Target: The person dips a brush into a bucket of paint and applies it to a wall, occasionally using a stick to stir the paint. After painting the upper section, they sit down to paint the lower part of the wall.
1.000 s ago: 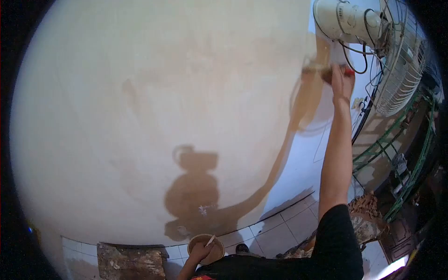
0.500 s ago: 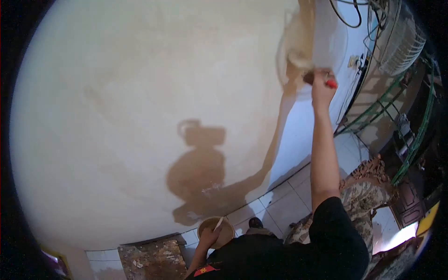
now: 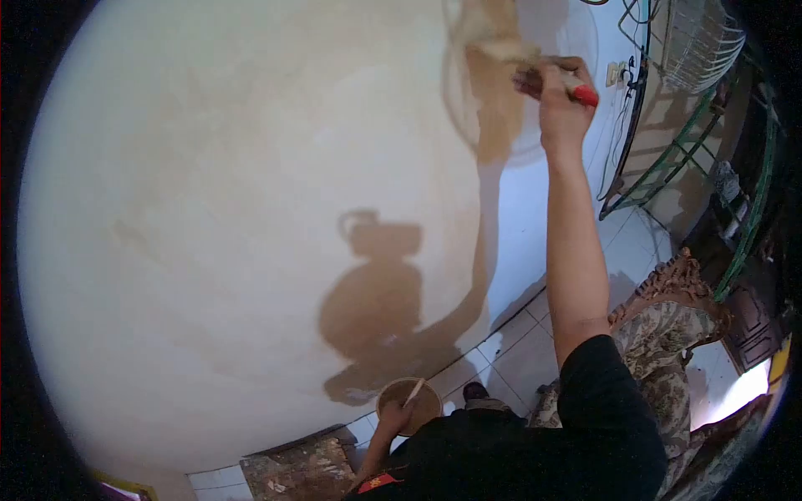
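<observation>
1. wall [image 3: 234, 209]: large cream-coloured surface filling most of the view; taken here as the landmark. a shadow of the person falls on its lower middle part.
2. right hand [image 3: 561, 104]: raised on an outstretched arm, at the upper right part of the wall; fingers closed around a brush.
3. brush [image 3: 576, 90]: red handle end shows beyond the fingers on the side away from the wall's middle; its head [image 3: 526, 79] lies against the wall, at the edge of a darker, tan patch.
4. tan patch [image 3: 493, 100]: wet-looking streak on the wall, running downward from the brush head; to its right the wall is a paler, bluish white.
5. left hand [image 3: 394, 413]: low, at the foot of the wall, fingers curled on the rim of a bowl.
6. bowl [image 3: 418, 401]: round, brownish, held just in front of the wall's base; a pale stick rests in it.
7. tiled floor [image 3: 518, 351]: white tiles below the wall's right part.
8. patterned armchair [image 3: 660, 334]: on the floor, right of the wall, beside the raised arm.
9. green metal frame [image 3: 668, 159]: far right of the wall.
</observation>
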Available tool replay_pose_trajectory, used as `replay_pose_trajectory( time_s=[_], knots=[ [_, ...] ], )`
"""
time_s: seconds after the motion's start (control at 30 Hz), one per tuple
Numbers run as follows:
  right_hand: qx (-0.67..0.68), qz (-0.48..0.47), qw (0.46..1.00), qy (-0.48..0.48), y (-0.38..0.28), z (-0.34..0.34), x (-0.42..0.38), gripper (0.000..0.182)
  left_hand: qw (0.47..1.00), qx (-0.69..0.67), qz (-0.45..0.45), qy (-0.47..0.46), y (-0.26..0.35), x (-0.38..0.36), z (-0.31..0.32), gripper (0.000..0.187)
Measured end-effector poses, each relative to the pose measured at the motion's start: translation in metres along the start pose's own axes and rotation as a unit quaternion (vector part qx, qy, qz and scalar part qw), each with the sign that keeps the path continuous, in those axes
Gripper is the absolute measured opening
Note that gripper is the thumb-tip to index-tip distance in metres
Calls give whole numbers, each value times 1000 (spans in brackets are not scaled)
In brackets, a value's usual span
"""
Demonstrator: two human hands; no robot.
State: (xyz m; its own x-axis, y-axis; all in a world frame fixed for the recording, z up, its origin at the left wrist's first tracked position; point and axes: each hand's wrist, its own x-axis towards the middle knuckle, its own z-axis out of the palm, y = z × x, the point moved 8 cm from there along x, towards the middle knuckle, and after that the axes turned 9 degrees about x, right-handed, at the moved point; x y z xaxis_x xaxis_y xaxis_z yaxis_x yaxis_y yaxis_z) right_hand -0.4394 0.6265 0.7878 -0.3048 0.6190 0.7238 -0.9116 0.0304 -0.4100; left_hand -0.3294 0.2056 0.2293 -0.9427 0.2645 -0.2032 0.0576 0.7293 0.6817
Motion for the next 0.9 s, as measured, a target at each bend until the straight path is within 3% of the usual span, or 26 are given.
replay_pose_trajectory(
  time_s=[0.1,0.17,0.23,0.43,0.5,0.57,0.6,0.67,0.73,0.83,0.87,0.9],
  knots=[
    [46,-19,999,3,8,-9,-13,6,996,0,-82,-40,21,-12,-9,55],
    [-73,-31,997,-7,42,-34,-40,15,997,-68,-27,-18,39,-9,-12,53],
    [-175,4,984,-11,50,-61,-84,15,996,-93,5,14,46,-3,-16,52],
    [-124,225,965,52,82,-130,-172,10,998,-24,19,51,44,6,-4,51],
    [-123,235,962,58,86,-127,-170,8,998,-22,14,56,38,18,1,51],
    [-207,116,971,-23,82,-106,-149,6,994,-61,42,74,30,20,12,53],
    [-189,110,975,-18,80,-93,-138,7,993,-74,47,77,30,16,16,53],
    [-171,106,979,-12,72,-73,-115,7,996,-75,-46,24,27,19,21,55],
    [-8,107,993,56,69,-75,-105,9,993,-90,-75,-3,30,19,22,55],
    [30,53,996,65,68,-82,-114,10,989,-105,-99,-10,47,14,8,54],
    [-57,43,995,64,79,-94,-123,12,988,-102,-113,-12,47,11,8,54],
    [-60,47,995,66,89,-105,-136,12,987,-100,-127,-14,47,7,8,54]
  ],
)
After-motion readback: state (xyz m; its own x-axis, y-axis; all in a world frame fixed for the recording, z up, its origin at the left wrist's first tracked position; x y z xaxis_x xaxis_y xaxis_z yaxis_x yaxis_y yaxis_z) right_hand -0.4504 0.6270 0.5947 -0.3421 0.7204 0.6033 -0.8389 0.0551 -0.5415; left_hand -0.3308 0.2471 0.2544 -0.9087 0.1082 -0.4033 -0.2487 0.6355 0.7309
